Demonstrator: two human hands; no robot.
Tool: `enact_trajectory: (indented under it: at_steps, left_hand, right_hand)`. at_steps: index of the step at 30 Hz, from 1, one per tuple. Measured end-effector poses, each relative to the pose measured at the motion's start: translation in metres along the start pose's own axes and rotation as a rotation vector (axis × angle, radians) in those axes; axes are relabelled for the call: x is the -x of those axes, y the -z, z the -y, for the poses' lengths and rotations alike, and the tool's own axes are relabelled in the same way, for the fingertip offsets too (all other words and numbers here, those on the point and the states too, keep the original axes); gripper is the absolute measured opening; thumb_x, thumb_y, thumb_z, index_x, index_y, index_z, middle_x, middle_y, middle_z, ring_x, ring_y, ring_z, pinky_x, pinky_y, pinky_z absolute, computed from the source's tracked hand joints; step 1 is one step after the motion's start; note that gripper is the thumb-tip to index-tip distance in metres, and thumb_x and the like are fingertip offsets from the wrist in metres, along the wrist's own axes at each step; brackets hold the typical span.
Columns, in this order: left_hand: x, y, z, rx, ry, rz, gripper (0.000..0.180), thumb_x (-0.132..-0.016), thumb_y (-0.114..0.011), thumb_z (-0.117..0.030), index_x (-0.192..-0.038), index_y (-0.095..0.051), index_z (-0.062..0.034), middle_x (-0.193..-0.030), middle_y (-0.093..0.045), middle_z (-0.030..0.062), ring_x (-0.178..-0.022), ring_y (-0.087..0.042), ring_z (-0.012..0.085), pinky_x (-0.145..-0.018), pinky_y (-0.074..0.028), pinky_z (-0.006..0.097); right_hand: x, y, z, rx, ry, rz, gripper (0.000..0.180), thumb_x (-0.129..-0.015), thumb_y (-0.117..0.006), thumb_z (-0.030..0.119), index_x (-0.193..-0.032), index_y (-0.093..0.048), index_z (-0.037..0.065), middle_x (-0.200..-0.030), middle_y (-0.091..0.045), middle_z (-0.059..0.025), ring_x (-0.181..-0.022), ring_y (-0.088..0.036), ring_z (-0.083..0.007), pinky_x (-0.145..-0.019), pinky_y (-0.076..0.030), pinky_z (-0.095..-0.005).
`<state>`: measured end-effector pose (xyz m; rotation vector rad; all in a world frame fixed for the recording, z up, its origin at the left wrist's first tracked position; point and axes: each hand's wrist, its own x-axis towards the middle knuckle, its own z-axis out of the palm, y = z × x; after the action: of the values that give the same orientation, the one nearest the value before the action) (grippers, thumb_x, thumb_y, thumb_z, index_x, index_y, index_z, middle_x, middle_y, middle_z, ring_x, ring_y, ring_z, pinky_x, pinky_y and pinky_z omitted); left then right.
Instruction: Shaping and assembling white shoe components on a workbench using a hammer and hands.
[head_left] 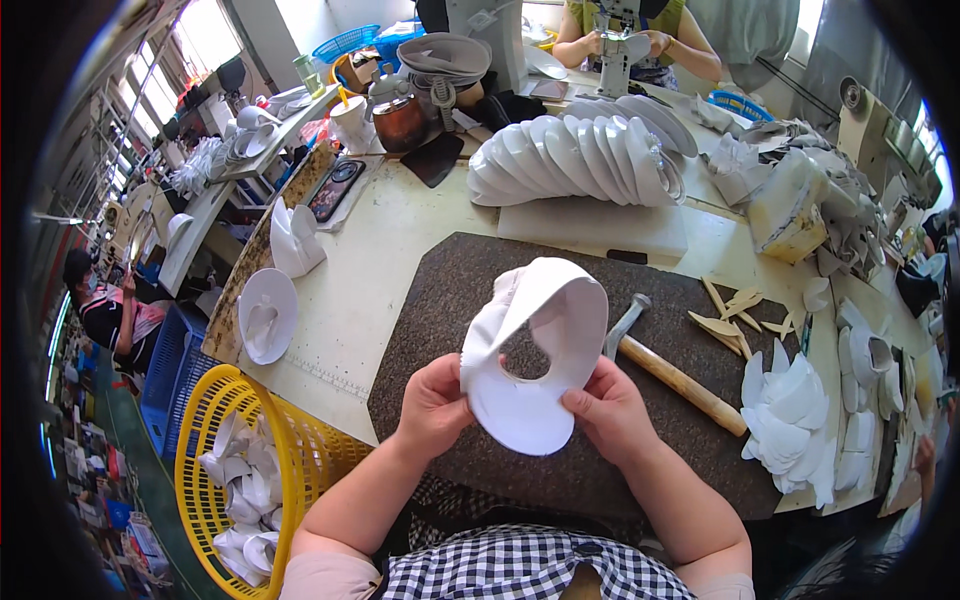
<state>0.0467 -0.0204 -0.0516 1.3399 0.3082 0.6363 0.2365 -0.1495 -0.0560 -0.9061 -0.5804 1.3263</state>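
Both hands grip a curved white fabric cap-brim piece (535,350) above the near middle of the dark speckled mat (420,330): left hand (432,405) pinches its left edge, right hand (610,410) its lower right rim, fingers closed; its band arches up and away, with a wooden-handled hammer (670,372) just right

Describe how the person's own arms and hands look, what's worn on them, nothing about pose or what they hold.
Both the left hand and the right hand are bare: no gloves, and no rings or watch that I can see. The forearms are uncovered up to short pale sleeves at the upper arms. A black-and-white checked garment covers the front.
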Motion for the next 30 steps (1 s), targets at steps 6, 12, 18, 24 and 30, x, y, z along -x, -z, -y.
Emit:
enact_trajectory:
  at_steps: [6, 12, 18, 24, 30]
  left_hand:
    - [0.002, -0.027, -0.003, 0.2, -0.06, -0.222, 0.009, -0.096, -0.054, -0.01, -0.101, -0.05, -0.0049, -0.102, -0.066, 0.0124, -0.095, -0.064, 0.018, -0.088, -0.05, 0.034]
    - [-0.006, 0.001, -0.014, 0.439, 0.155, -0.36, 0.011, -0.097, -0.051, -0.015, -0.101, -0.049, -0.0055, -0.083, -0.061, 0.009, -0.072, -0.064, 0.0206, -0.072, -0.053, 0.034]
    - [0.004, 0.033, 0.005, 0.901, 0.325, -0.127, 0.009, -0.089, -0.054, -0.011, -0.095, -0.051, -0.0045, -0.074, -0.051, 0.0044, -0.063, -0.057, 0.0183, -0.061, -0.049, 0.03]
    - [-0.011, 0.054, -0.03, -0.004, 0.216, -0.43, 0.019, -0.083, -0.069, -0.005, -0.098, -0.059, 0.0014, -0.082, -0.067, 0.0089, -0.066, -0.062, 0.0106, -0.06, -0.051, 0.022]
    - [-0.024, 0.025, -0.072, -1.056, -0.675, -0.477, 0.028, -0.084, -0.065, -0.006, -0.11, -0.056, -0.0047, -0.103, -0.06, 0.0101, -0.098, -0.06, 0.0233, -0.083, -0.049, 0.033]
  right_hand:
    - [0.001, -0.009, -0.004, 0.292, -0.082, -0.001, 0.024, -0.094, -0.059, 0.017, -0.111, -0.054, 0.001, -0.091, -0.064, -0.0046, -0.075, -0.06, -0.0097, -0.065, -0.048, -0.0237]
    - [0.004, -0.007, 0.006, 0.645, 0.056, 0.087, 0.02, -0.093, -0.06, 0.017, -0.103, -0.06, 0.0, -0.083, -0.064, -0.0086, -0.071, -0.064, -0.0151, -0.067, -0.051, -0.0272]
    - [-0.008, -0.025, 0.028, 1.671, 0.85, 0.338, 0.033, -0.073, -0.069, 0.014, -0.106, -0.065, 0.011, -0.129, -0.05, -0.0002, -0.13, -0.038, -0.0199, -0.113, -0.023, -0.0451]
    - [-0.023, -0.015, 0.017, 2.138, 1.232, 0.54, 0.025, -0.074, -0.057, 0.02, -0.095, -0.064, 0.008, -0.11, -0.06, -0.0003, -0.127, -0.042, -0.0204, -0.118, -0.021, -0.0429]
    - [-0.02, -0.029, 0.03, 2.027, 1.127, 0.435, 0.021, -0.069, -0.058, 0.018, -0.088, -0.059, 0.007, -0.089, -0.059, -0.0035, -0.101, -0.054, -0.0203, -0.111, -0.035, -0.0401]
